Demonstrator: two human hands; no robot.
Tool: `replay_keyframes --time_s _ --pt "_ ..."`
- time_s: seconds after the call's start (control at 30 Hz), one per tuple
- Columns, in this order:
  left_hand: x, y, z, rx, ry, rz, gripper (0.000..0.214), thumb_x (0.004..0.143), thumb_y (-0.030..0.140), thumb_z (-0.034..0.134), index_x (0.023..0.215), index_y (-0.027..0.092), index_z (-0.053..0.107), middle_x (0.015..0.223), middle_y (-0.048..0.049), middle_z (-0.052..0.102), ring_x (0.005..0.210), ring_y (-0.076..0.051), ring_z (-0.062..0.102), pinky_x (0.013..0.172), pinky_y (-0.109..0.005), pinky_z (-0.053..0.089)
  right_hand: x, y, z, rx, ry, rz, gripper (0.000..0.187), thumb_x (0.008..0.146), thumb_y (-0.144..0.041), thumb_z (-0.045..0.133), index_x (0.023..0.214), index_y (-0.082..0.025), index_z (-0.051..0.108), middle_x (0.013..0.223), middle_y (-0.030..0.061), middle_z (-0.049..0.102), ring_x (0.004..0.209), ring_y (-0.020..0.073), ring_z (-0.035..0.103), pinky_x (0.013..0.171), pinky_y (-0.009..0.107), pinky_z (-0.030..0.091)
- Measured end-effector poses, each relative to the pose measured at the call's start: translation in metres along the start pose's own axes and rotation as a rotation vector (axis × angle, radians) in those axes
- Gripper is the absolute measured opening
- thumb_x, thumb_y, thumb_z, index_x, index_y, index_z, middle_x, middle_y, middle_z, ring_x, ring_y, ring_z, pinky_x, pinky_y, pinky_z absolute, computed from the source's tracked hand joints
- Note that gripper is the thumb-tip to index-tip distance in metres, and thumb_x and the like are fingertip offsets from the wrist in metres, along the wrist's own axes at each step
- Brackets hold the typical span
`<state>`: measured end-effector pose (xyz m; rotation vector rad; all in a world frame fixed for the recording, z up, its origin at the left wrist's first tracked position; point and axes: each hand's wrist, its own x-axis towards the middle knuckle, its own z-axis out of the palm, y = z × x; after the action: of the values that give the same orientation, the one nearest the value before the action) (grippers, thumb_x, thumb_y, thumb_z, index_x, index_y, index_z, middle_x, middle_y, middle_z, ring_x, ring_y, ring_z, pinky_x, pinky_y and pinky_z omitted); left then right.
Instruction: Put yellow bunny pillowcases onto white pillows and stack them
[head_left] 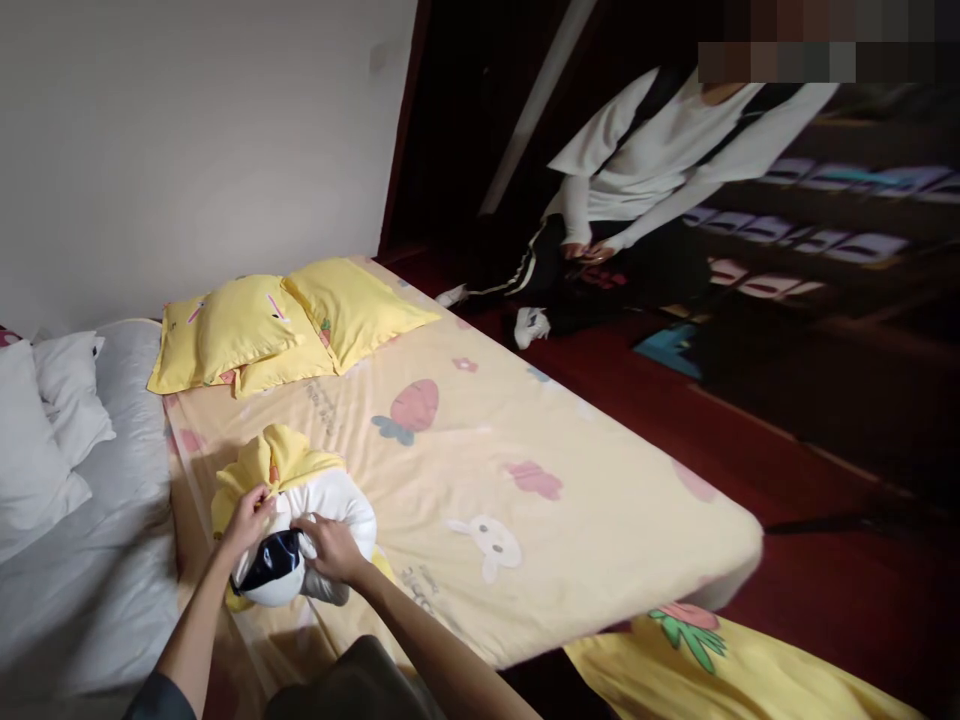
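A bunched white pillow [351, 505] lies on the near left part of the bed, with a yellow pillowcase [281, 452] gathered around its far side. My left hand [249, 518] is closed, pinching the pillowcase's edge where it meets the white filling. Close by, my right hand [331, 548] is closed on the white pillow, its fingertips beside a shiny dark patch [271, 560] on the pillow's near end. Some of the fingertips are hidden in the folds. More yellow cloth shows beneath the pillow.
Yellow pillows [247, 325] lie at the head of the printed bedsheet [480, 420]. White pillows [45, 440] rest on a grey mattress at left. A yellow carrot-print cloth [720, 670] hangs at the lower right. Another person [637, 170] sits beyond the bed near shelves.
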<state>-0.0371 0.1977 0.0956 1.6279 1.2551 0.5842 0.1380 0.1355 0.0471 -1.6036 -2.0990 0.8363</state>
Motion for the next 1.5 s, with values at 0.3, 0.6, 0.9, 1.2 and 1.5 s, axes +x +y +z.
replay_keyframes --time_s 0.3,0.6,0.9,1.2,1.5 --pt "-0.039 0.043 -0.005 0.434 0.131 0.141 0.025 0.094 0.033 0.037 0.075 0.024 0.051 0.074 -0.0037 0.060 0.074 -0.019 0.058 0.069 -0.029 0.037 0.009 -0.051 -0.040 -0.079 0.066 0.102 0.054 0.078 -0.029 0.059 0.131 -0.026 0.058 0.109 0.0104 0.065 0.092 0.0242 0.063 0.077 0.031 0.040" --pt "-0.135 0.106 0.005 0.150 0.313 0.086 0.032 0.095 0.046 0.042 0.072 0.024 0.047 0.064 0.0020 0.050 0.061 -0.014 0.050 0.061 -0.023 0.040 -0.071 -0.121 -0.146 -0.020 -0.080 -0.059 0.044 0.066 -0.029 0.066 0.109 -0.028 0.071 0.092 0.0065 0.072 0.080 0.0264 0.066 0.065 0.032 0.040" --pt "-0.137 0.007 0.046 0.010 0.636 -0.080 0.042 0.091 0.059 0.044 0.072 0.022 0.048 0.064 0.0030 0.050 0.062 -0.013 0.050 0.062 -0.023 0.043 -0.053 -0.078 -0.032 -0.067 -0.263 -0.190 0.051 0.071 -0.032 0.067 0.122 -0.025 0.064 0.119 0.0084 0.067 0.103 0.0267 0.063 0.085 0.033 0.044" --pt "-0.137 -0.027 0.057 0.345 0.593 0.082 0.028 0.098 0.033 0.037 0.073 0.023 0.046 0.066 0.0009 0.055 0.063 -0.014 0.055 0.062 -0.024 0.041 -0.030 -0.057 0.038 -0.256 -0.201 -0.289 0.032 0.080 -0.036 0.064 0.107 -0.018 0.067 0.108 0.0127 0.063 0.095 0.0267 0.058 0.082 0.037 0.043" --pt "-0.109 -0.047 0.050 0.445 0.483 0.167 0.024 0.096 0.026 0.039 0.080 0.023 0.056 0.074 -0.0044 0.065 0.072 -0.018 0.063 0.067 -0.026 0.045 -0.014 -0.047 0.062 -0.320 -0.094 -0.264 0.027 0.096 -0.025 0.043 0.106 -0.013 0.066 0.111 0.0173 0.063 0.100 0.0282 0.054 0.088 0.043 0.039"
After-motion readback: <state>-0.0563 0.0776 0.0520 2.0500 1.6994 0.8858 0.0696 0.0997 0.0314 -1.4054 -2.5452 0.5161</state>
